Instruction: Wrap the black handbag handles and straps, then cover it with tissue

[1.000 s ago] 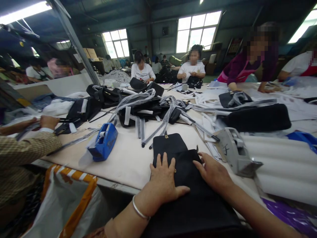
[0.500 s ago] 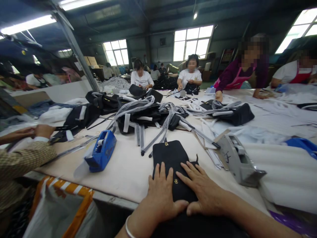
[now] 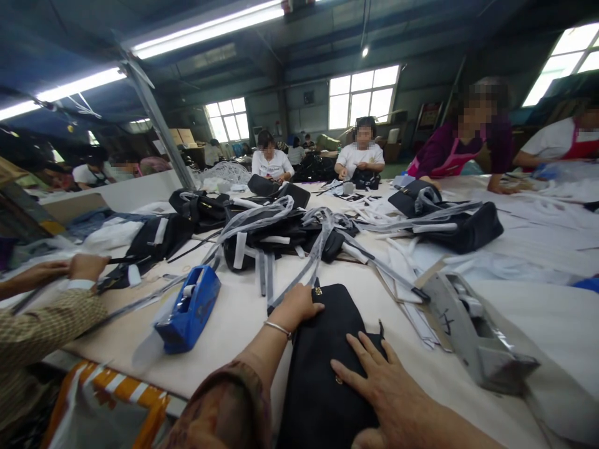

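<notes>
A black bag (image 3: 312, 368) lies on the table in front of me with its flap (image 3: 334, 305) folded out away from me. A gold-coloured clasp piece (image 3: 318, 291) sits near the flap's far edge, and a small round gold fitting (image 3: 338, 379) shows on the body. My left hand (image 3: 299, 304) grips the flap's far left edge, thumb on top, its other fingers mostly hidden. Lying flat on the bag's right side, my right hand (image 3: 381, 377) is open with fingers spread.
A blue tape dispenser (image 3: 189, 308) stands to the left and a grey tape dispenser (image 3: 477, 330) to the right. Black bags with wrapped straps (image 3: 271, 227) are piled beyond. At far left, a co-worker's hands (image 3: 87, 268) hold a dark strap. Other people sit or lean across the table.
My left hand has moved from lying flat on the bag to the flap's far left edge and closed on it. My right hand stays spread on the bag. The view has tilted up slightly.
</notes>
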